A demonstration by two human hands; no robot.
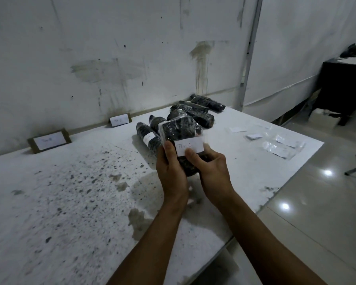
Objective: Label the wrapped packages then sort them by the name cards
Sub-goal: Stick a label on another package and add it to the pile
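Gripping the wrapped package [180, 131] between left hand [171, 165] and right hand [211, 167], raised above the tabletop [70, 192], thumbs pinning its label [189, 146]; slick film probably slips, so hold mid-body.

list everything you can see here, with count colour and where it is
held package: one, black in clear wrap, above the table in both hands
paper label: one, white with handwriting, on the held package's front
other wrapped packages: several, exact count unclear, black, piled at the table's far side near the wall
name cards: two, white on brown backing, standing along the wall; the second farther right
loose labels and clear plastic pieces: several, white and clear, at the table's right edge
table: one, white with dark specks
dark table: one, black, far right of the room
hands: left hand and right hand, both gripping the held package
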